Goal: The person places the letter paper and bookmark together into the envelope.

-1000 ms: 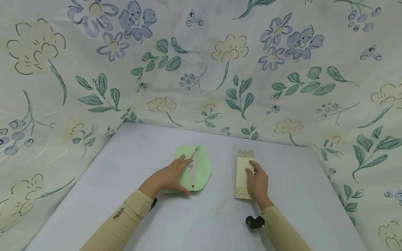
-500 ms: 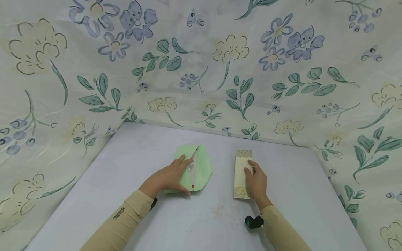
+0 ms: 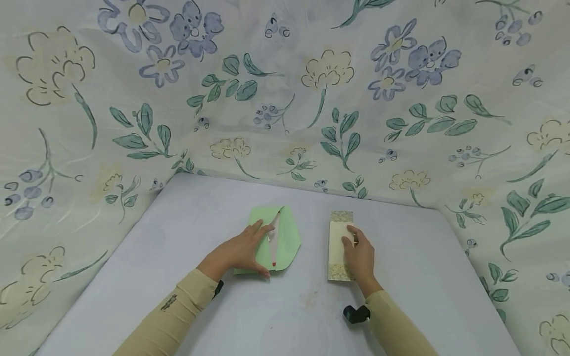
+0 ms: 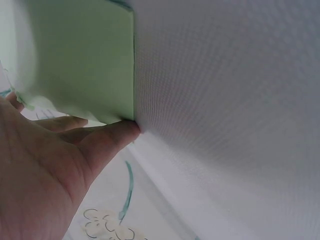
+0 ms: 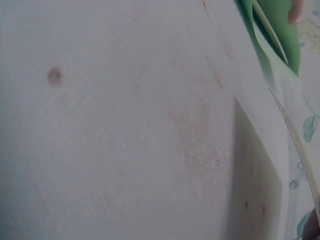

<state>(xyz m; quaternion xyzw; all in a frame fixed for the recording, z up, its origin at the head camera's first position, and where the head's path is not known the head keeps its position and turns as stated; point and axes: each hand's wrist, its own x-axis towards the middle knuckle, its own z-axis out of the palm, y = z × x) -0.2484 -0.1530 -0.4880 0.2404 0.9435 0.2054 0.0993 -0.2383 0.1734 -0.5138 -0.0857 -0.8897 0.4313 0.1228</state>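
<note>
My left hand [image 3: 238,249] lies across a light green envelope [image 3: 289,242] on the table. Its thumb is at the near edge and its fingers reach over the far part; the envelope's slit gapes, with a pale strip [image 3: 273,242] and red ends visible inside. In the left wrist view, fingertips meet the edge of the envelope [image 4: 85,55] at the table. To the right, my right hand [image 3: 361,254] grips the right side of a long cream card [image 3: 337,242] with gold-speckled ends. The right wrist view shows this card [image 5: 297,140] edge-on, raised above its shadow.
A white-covered table [image 3: 303,316] bears both things, with faint brownish stains [image 3: 311,296] near the middle. Floral fabric [image 3: 285,99] hangs behind the table and along its sides. A black wrist mount [image 3: 356,314] sits by the right wrist.
My right hand has moved slightly left with the cream card, bringing it a little closer to the envelope. The left hand and the envelope stay where they were.
</note>
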